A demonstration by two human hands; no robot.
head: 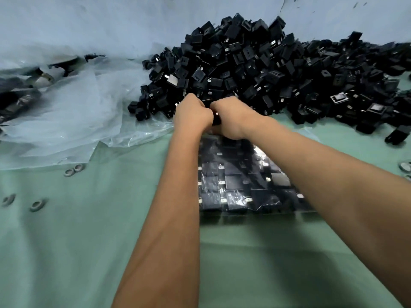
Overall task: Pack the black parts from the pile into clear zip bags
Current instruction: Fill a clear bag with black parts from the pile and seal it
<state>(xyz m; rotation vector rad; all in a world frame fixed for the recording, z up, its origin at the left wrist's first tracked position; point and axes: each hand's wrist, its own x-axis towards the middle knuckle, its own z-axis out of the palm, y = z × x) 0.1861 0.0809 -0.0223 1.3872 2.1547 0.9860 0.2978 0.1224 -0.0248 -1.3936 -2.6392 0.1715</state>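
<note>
The fingers of both hands are curled inward and hidden behind the knuckles. A black part (216,118) is seen pressed between the left hand (193,113) and the right hand (231,117), which are held together, knuckles touching. Whether the bag mouth is also gripped cannot be told. Both forearms are stretched forward. Just below the wrists, a clear zip bag (242,181) is laid flat, filled with black parts in rows. Just beyond the fingers, the pile (255,67) is heaped.
</note>
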